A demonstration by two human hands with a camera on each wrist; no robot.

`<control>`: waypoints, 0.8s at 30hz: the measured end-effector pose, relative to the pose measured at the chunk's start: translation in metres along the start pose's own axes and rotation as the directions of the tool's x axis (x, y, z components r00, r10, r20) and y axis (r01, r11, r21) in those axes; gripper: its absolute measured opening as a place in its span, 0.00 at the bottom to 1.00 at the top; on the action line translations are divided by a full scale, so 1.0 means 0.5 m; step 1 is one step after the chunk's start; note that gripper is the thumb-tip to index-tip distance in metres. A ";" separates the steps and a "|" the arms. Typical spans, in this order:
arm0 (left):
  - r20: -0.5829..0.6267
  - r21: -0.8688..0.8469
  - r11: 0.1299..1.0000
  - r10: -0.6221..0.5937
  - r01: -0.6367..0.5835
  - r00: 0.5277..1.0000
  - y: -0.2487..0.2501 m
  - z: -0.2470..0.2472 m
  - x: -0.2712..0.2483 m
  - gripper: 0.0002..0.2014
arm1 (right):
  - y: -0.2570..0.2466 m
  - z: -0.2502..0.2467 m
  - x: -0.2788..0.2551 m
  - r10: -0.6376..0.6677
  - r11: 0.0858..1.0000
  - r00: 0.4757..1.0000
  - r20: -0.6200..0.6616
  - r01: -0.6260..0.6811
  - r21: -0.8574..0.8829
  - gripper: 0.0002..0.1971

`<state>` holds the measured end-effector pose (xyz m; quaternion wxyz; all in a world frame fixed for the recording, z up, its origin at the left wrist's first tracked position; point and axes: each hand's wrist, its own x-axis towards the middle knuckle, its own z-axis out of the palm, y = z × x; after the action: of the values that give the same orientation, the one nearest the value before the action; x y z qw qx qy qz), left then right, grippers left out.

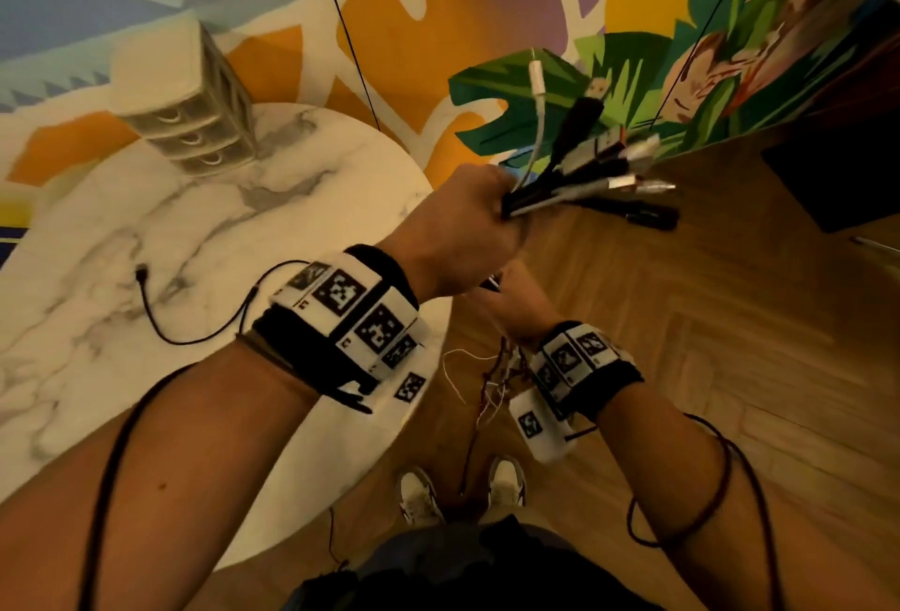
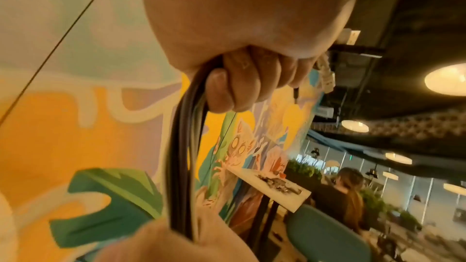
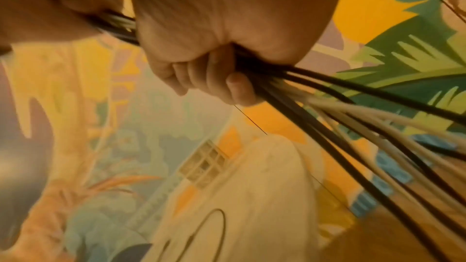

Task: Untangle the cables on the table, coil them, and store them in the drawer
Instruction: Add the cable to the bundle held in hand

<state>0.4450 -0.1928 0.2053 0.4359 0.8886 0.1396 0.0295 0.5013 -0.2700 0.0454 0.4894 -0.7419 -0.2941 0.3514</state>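
My left hand is raised beside the table and grips a bundle of black and white cables; their plug ends fan out up and to the right. In the left wrist view its fingers curl round the bundle, which runs straight down. Just below, my right hand also grips the bundle. In the right wrist view the strands spread out from its curled fingers. Thin loose ends dangle toward the floor. One black cable lies on the marble table. The small drawer unit stands at the table's far side, drawers closed.
The round table's edge runs just left of my hands. Wooden floor lies under the bundle, with my shoes below. A painted wall is behind the table. A dark object sits on the floor at right. Black wires run along both forearms.
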 end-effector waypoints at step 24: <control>0.026 0.231 0.967 -0.115 0.106 0.993 -0.051 0.057 0.038 0.27 | -0.078 -0.079 -0.060 -0.033 0.952 0.986 -0.164 0.082 0.296 0.13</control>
<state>0.4623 -0.1946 0.1666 0.3342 0.9242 0.1828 -0.0284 0.5123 -0.3004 0.0998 0.6286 -0.6751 -0.2190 0.3180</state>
